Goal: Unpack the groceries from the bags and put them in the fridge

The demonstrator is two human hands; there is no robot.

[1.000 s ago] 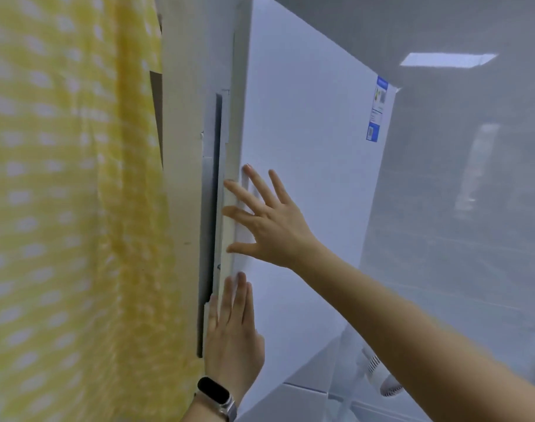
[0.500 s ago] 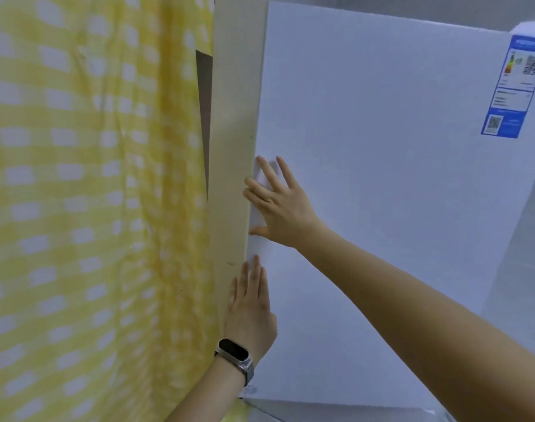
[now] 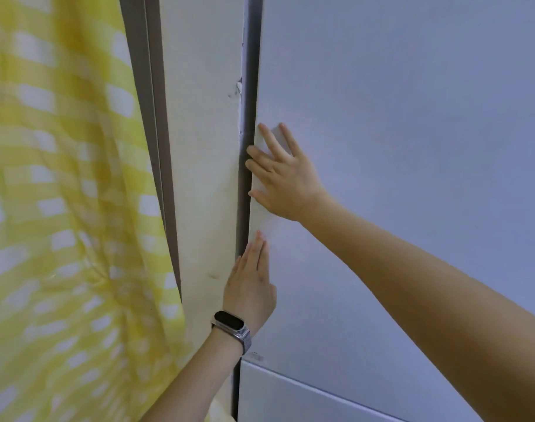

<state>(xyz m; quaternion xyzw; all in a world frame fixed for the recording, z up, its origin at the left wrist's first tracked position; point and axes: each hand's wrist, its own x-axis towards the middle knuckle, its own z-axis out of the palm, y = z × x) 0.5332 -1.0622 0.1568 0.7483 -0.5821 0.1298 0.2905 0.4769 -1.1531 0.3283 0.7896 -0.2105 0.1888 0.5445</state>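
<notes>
Since the earlier frames, the door [image 3: 397,178] swung in from ajar to nearly flush with the cabinet, and only a thin dark seam [image 3: 250,86] remained along its left edge. Your view also drew closer, so the blue label dropped out of sight.

You had both hands flat on the white door near that left edge. Your right hand [image 3: 286,181] lay higher, its fingers [image 3: 267,137] straight and spread, pointing up and left, with the lower fingertips reaching the seam. Your left hand [image 3: 249,287] lay just below it, fingers together and straight, pointing up along the edge. Neither hand held anything; both palms pressed the panel. A black band [image 3: 231,325] sat on your left wrist.

The fridge filled the right of the view. The door's long axis ran upright, leaning slightly in the wide lens, with its face turned toward you. A second panel [image 3: 305,400] began below it, past a slanting joint. Left of the seam stood a cream wall [image 3: 202,147], touching nothing you held, and beyond it hung a yellow checked curtain [image 3: 62,208].
</notes>
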